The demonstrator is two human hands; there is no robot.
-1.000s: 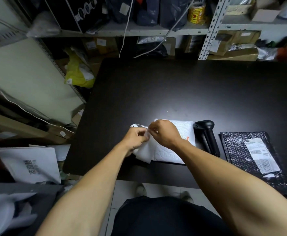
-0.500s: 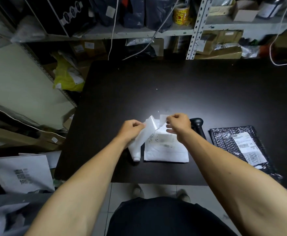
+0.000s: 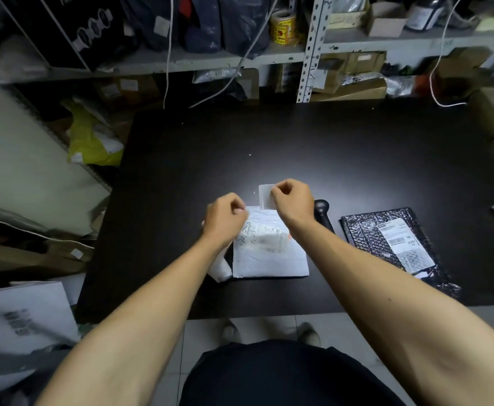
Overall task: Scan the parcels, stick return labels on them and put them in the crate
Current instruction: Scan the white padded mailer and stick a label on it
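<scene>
I saw right hand [image 3: 294,200] pinching white label [image 3: 264,197], at 12 o'clock edge of white parcel [image 3: 270,253] | left hand [image 3: 225,219] curled on backing strip [image 3: 219,268], parcel's 9 o'clock | scanner [image 3: 321,213] at 3 o'clock | black parcel [image 3: 392,247] farther right on table [image 3: 298,148]

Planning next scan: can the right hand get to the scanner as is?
Probably not right away: the right hand is pinching a white label. The scanner lies just beside its wrist, with nothing between, so it's reachable once freed.
</scene>
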